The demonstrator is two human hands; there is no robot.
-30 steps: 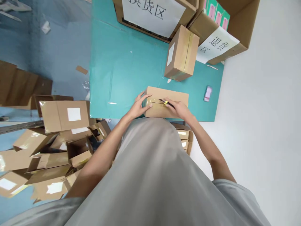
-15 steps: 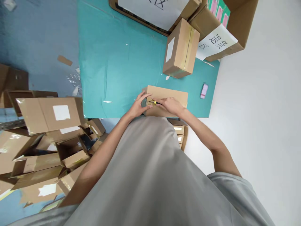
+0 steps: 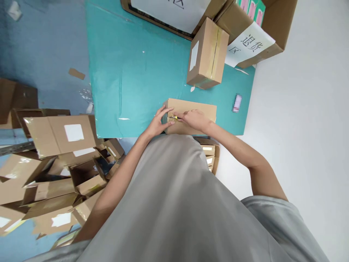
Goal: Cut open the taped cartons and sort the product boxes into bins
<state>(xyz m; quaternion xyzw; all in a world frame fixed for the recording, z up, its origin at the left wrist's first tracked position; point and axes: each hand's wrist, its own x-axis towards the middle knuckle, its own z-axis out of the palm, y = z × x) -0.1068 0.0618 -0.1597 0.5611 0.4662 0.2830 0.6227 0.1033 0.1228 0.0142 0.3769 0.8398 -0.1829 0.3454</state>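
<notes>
Teal-covered bench [image 3: 122,80] in front of me, plain white wall [image 3: 297,109] off to the right, and the blue floor [image 3: 60,62] on the left has a messy heap of brown cardboard boxes [image 3: 58,187] on it, lol. So the long brown cardboard box [image 3: 200,107] with clear tape over its top seam is lying right along the bench's near edge, a bit right of the middle, pretty much up against my grey shirt [image 3: 174,189].

Left hand [image 3: 156,124]: fingers spread apart around the box's left end, fingertips and thumb resting on it with the taped seam between them. Right hand [image 3: 196,120]: fingers closed around a slim cutter with a yellow part [image 3: 177,117], tip down at the tape close to that same left end. Most of the cutter is hidden under my hand tbh.

Toward the far right corner sits a taller taped brown carton with a white label [image 3: 203,54], just beside a big brown bin [image 3: 275,29] with green-and-pink packs [image 3: 256,12] inside and a white paper sign [image 3: 251,43] on its front. Small lilac thing [image 3: 237,103] near the right edge is too pixelated to make out.
</notes>
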